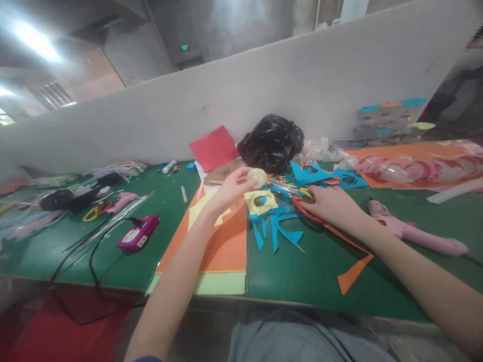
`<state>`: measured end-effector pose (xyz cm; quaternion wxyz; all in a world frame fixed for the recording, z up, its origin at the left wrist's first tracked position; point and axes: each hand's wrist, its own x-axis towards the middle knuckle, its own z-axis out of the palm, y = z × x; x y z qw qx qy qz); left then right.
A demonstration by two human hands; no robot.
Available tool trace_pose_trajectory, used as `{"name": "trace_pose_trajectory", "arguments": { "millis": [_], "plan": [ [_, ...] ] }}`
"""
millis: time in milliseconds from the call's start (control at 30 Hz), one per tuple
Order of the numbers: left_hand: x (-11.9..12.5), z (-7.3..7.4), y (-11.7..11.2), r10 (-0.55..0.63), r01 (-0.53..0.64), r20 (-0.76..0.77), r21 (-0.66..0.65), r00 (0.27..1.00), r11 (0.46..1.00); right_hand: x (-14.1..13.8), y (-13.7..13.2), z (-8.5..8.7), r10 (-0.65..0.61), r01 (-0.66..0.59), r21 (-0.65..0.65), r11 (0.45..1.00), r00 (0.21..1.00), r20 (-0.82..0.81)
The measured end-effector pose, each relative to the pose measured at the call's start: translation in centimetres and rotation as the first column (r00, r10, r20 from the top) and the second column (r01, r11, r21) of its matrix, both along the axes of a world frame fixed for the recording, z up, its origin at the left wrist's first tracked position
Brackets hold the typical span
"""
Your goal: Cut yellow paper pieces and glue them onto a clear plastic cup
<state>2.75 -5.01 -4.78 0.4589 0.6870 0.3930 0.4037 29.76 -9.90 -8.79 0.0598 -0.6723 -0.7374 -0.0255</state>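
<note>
l hand (234,190) pinches a pale yellow round pc (257,178) btwn thumb & fingers, while r hand (332,202) is closed round the handles of the scissors (290,190), blades pointing twd the pc, though can't tell if they touch it. just below the pc, btwn both grips, lies yellow paper w/ a round hole (272,198), w/ blue scraps (291,235) nearer the body. black bag (270,141) sits beyond the grips, orange sheet (222,254) under l wrist, pink glue gun (426,237) r of r wrist.
</note>
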Motion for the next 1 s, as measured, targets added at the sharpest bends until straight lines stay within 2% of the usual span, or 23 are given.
{"name": "trace_pose_trajectory", "arguments": {
  "millis": [167, 267, 333, 400, 500, 533, 600, 667, 833, 1000],
  "plan": [
    [0.3, 0.0, -0.7, 0.003, 0.000, -0.089, 0.029, 0.996, 1.000, 0.3, 0.3, -0.6, 0.133, -0.134, 0.054, 0.990, 0.991, 0.007],
    [0.8, -0.1, -1.0, -0.024, 0.027, -0.098, 0.028, 0.995, 0.999, 0.7, 0.7, -0.8, 0.225, -0.203, 0.150, 0.968, 0.963, -0.147],
    [1.4, -0.4, -1.2, -0.062, 0.061, -0.032, -0.028, 0.998, 0.998, 0.7, 0.8, -0.8, 0.263, -0.196, 0.232, 0.953, 0.914, -0.309],
    [2.3, -0.8, -1.4, -0.112, 0.121, 0.077, -0.122, 0.991, 0.985, 0.4, 0.7, -0.7, 0.261, -0.170, 0.214, 0.962, 0.806, -0.532],
    [3.7, -1.5, -2.0, -0.148, 0.187, 0.193, -0.205, 0.970, 0.961, -0.5, 0.5, -0.6, 0.212, -0.231, 0.108, 0.967, 0.492, -0.844],
    [4.1, -1.7, -2.2, -0.147, 0.192, 0.206, -0.217, 0.967, 0.957, -0.9, 0.4, -0.7, 0.198, -0.256, 0.097, 0.962, 0.402, -0.894],
    [4.8, -2.1, -2.7, -0.137, 0.187, 0.215, -0.230, 0.967, 0.955, -1.5, 0.3, -0.7, 0.182, -0.279, 0.097, 0.955, 0.295, -0.938],
    [5.3, -2.4, -3.1, -0.140, 0.186, 0.194, -0.240, 0.971, 0.953, -1.9, 0.3, -0.7, 0.153, -0.280, 0.076, 0.957, 0.265, -0.952],
    [5.6, -2.6, -3.6, -0.164, 0.196, 0.139, -0.261, 0.977, 0.945, -2.2, 0.1, -0.2, 0.056, -0.277, -0.015, 0.961, 0.248, -0.967],
    [5.5, -2.8, -3.2, -0.159, 0.166, 0.049, -0.205, 0.986, 0.965, -2.1, 0.0, -0.2, 0.044, -0.277, -0.026, 0.961, 0.244, -0.969]
  ]
}}
